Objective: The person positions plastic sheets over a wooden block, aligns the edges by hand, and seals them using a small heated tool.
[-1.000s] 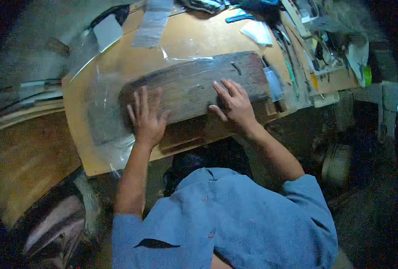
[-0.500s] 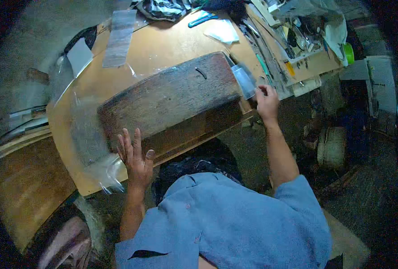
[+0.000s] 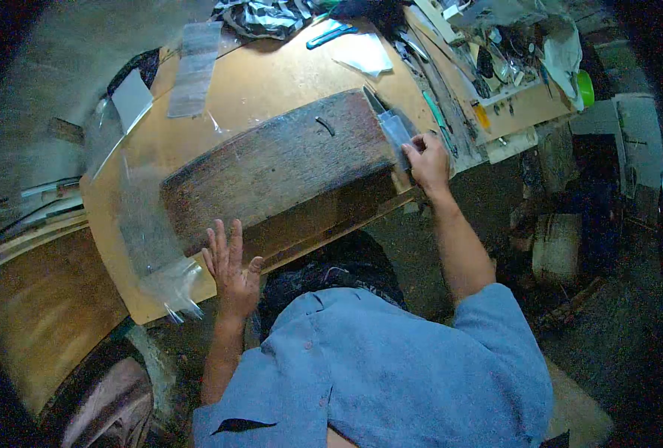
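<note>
A worn dark wooden block (image 3: 279, 164) lies at a slant on the tan worktable, with a small dark curved piece (image 3: 325, 125) on top. My left hand (image 3: 230, 269) is open, its fingers spread at the block's near edge, holding nothing. Beyond the block's right end lies a long, thin tool partly wrapped in clear plastic (image 3: 395, 130), its dark tip pointing away from me. My right hand (image 3: 429, 163) is closed, thumb and fingers pinched on the near end of this wrapped tool. The exact grip is partly hidden by the fingers.
Clear plastic film (image 3: 148, 224) covers the left of the worktable (image 3: 271, 82). At the back are a plastic strip (image 3: 194, 71), a crumpled striped bag (image 3: 264, 16), a blue cutter (image 3: 331, 35) and white sheets (image 3: 369, 56). Tools and a green pen (image 3: 434, 108) crowd the right.
My right hand has left the block's top, swung right, then come back left onto the wrapped tool. My left hand has slid off the block toward its near edge.
</note>
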The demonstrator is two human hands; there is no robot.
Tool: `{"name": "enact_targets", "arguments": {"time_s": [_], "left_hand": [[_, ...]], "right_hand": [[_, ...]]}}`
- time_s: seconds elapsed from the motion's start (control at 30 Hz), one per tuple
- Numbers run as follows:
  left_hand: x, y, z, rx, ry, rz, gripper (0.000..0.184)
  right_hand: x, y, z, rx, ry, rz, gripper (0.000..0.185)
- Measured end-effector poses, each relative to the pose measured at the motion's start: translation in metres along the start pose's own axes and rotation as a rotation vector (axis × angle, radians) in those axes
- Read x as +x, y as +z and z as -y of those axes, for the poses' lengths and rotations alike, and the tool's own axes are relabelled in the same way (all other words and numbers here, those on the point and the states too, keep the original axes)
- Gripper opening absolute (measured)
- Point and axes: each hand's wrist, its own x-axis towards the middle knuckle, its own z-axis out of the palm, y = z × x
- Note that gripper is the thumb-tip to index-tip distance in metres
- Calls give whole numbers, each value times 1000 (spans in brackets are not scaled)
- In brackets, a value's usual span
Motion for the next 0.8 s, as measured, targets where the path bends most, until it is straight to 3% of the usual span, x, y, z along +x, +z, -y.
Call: {"name": "enact_targets", "arguments": {"time_s": [0.17,0.4,0.47,0.5,0.53,0.57,0.67,0.73,0.8], "left_hand": [[4,-4,-10,-5,13,18,69],[14,-3,-24,-72,60,12,69],[21,-3,-31,-124,83,14,68],[24,-4,-35,-176,104,17,68],[28,-4,-40,-177,104,17,68],[31,-5,-47,-255,120,51,65],[45,1,-64,-438,149,136,59],[54,7,-78,-539,163,187,55],[61,14,-98,-980,-27,391,48]], "right_hand": [[-4,-4,6,192,72,-41,22],[2,-9,-10,242,163,-32,27],[3,-4,-21,549,218,-27,31],[2,-7,-17,548,217,-27,31],[0,-10,-14,806,261,0,32],[-3,-15,-10,1064,303,27,33],[-16,-40,9,1220,402,123,28],[-30,-60,32,1218,369,211,28],[-51,-64,51,1142,432,355,26]]}}
